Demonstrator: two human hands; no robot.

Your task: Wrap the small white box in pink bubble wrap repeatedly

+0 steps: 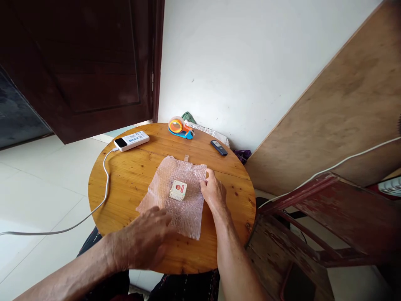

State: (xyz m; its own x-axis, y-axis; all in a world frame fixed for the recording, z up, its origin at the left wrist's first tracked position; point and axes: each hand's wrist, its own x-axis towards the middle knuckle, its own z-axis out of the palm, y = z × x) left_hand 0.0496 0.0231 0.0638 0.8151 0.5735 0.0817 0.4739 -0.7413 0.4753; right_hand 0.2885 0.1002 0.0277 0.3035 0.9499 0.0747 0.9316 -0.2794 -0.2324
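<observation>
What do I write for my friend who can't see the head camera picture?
A small box lies on bubble wrap on a round wooden table, the person's right hand at the wrap's right edge, the left hand blurred by its near side. A tape dispenser sits farther back.

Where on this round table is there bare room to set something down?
Left: bare table between the white cable and bubble wrap. Right: between the right hand and the table's edge. A narrower strip separates the tape dispenser from the bubble wrap. Crowded: the middle, with a small box on the bubble wrap and the left hand close by.
</observation>
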